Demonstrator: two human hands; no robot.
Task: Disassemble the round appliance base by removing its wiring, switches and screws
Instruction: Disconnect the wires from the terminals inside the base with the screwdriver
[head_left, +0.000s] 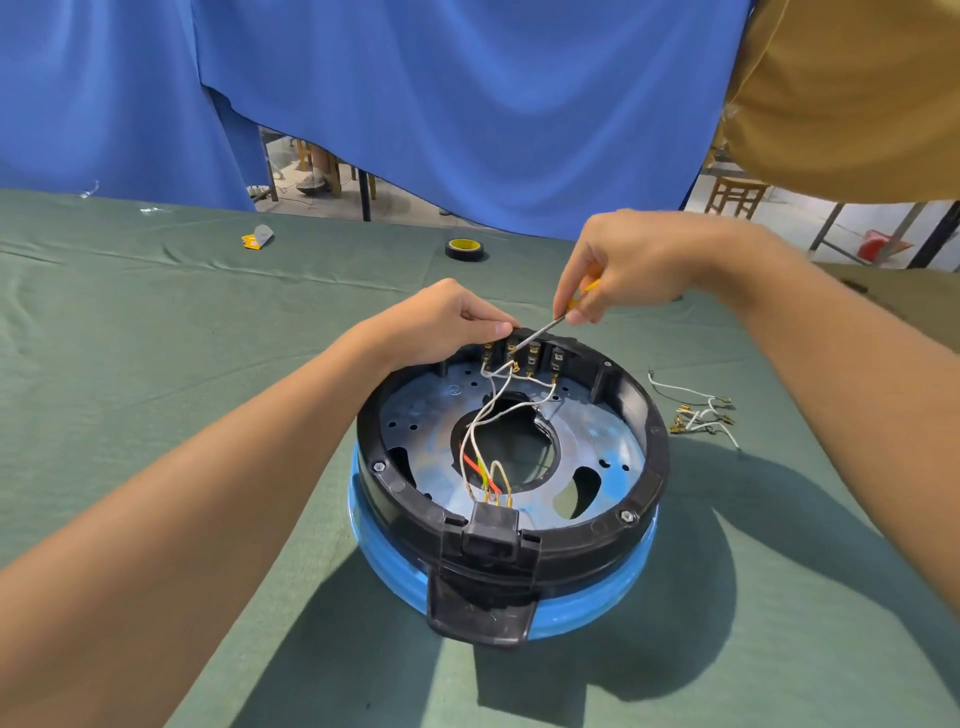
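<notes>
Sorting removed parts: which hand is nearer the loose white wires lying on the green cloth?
Right. The right hand, holding a yellow-handled metal tool, is beyond and left of the loose white wires; the left hand grips the round black appliance base's far rim, farther left.

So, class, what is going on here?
A person is taking apart a round appliance base on a green cloth. The left hand grips its far rim beside the switch terminals, while the right hand holds a screwdriver with its tip at those terminals. Some white wires lie loose right of the base; others are attached inside.
</notes>
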